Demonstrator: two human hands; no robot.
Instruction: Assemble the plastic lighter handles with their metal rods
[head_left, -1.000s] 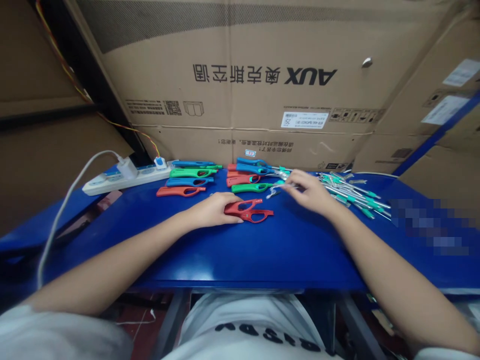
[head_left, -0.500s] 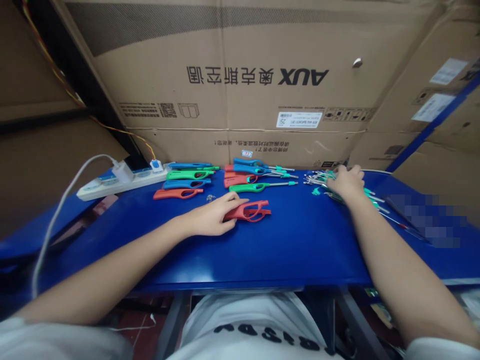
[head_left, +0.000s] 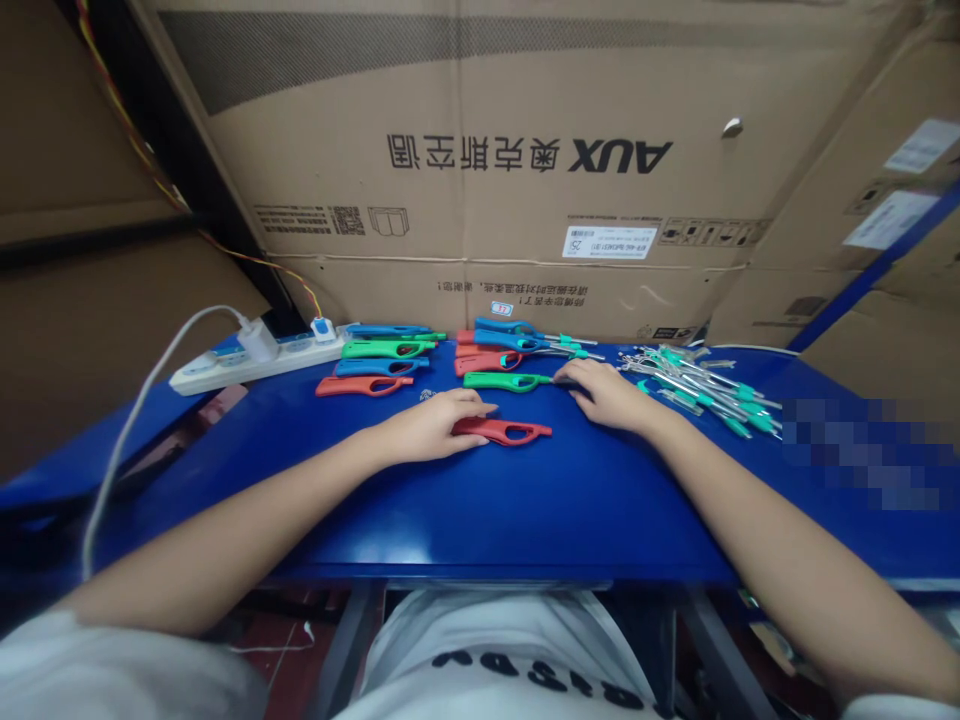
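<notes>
My left hand (head_left: 442, 425) is closed around the rear end of a red lighter handle (head_left: 517, 432), which lies low over the blue table. The handle's trigger loop points right. My right hand (head_left: 607, 392) has its fingers bent together beside the front end of a green lighter (head_left: 506, 381), covering its metal rod. Whatever those fingers hold, if anything, is hidden. Behind my right hand is a loose pile of metal lighter rods (head_left: 705, 385) with green parts and thin wires. Further lighters, a blue one (head_left: 510, 341) and a red one (head_left: 487, 361), lie behind the green one.
Several rodless handles, including a red one (head_left: 364, 386) and a green one (head_left: 382, 349), lie at left. Small metal bits (head_left: 427, 395) sit near my left hand. A white power strip (head_left: 202, 372) with a plugged-in cable and a cardboard wall (head_left: 487, 230) bound the blue table (head_left: 525, 520).
My right hand has moved left from the rod pile to beside the green lighter. The red handle in my left hand showed its halves parted; now they look together.
</notes>
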